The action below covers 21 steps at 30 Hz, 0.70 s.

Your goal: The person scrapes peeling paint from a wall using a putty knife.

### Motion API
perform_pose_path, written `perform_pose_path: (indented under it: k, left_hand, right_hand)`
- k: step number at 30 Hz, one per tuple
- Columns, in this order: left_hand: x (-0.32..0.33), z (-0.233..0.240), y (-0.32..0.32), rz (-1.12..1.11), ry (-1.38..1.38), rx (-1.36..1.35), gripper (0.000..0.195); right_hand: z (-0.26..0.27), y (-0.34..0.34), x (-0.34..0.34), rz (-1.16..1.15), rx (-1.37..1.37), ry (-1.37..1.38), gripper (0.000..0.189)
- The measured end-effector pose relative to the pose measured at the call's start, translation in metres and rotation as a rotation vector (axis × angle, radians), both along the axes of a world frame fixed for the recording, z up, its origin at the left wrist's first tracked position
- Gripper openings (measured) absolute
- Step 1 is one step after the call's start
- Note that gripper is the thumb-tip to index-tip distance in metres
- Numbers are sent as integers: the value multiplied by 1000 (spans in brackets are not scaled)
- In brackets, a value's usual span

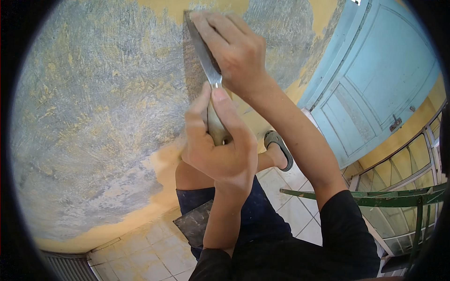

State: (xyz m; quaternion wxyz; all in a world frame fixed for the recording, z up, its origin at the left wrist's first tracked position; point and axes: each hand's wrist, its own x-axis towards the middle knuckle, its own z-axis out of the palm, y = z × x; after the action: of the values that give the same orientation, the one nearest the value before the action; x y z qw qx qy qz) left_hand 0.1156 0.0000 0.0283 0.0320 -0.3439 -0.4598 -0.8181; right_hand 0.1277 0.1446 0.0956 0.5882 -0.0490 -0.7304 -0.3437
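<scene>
A scraper, or putty knife, with a steel blade [205, 56] and a pale handle [218, 131] is held against the wall [105, 105]. My left hand [221, 137] wraps the handle, its thumb and a finger near the blade's neck. My right hand [233, 45] presses on the upper part of the blade, fingertips close to its top end. Beneath the tool the wall shows a darker brownish strip. The wall surface is patchy grey with yellow paint remains, and yellow paint shows at its top and lower edge.
A light blue panelled door [383, 80] with a metal latch stands at the right. Below it are a green metal frame [393, 198] and glass louvres [397, 168]. A dark flat plate [195, 223] lies by my thigh. Dusty tiles [151, 260] cover the floor; a grey clog [279, 149] is on my foot.
</scene>
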Motion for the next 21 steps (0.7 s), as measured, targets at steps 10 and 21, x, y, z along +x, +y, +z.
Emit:
perform_pose_path:
  k: [10, 21]
  left_hand:
    - [4, -4, 1, 20, -13, 68, 21]
    - [-7, 21, 1, 29, 10, -3, 18]
  right_hand:
    - [-5, -6, 3, 4, -41, -37, 46]
    - [16, -4, 0, -21, -44, 52, 31]
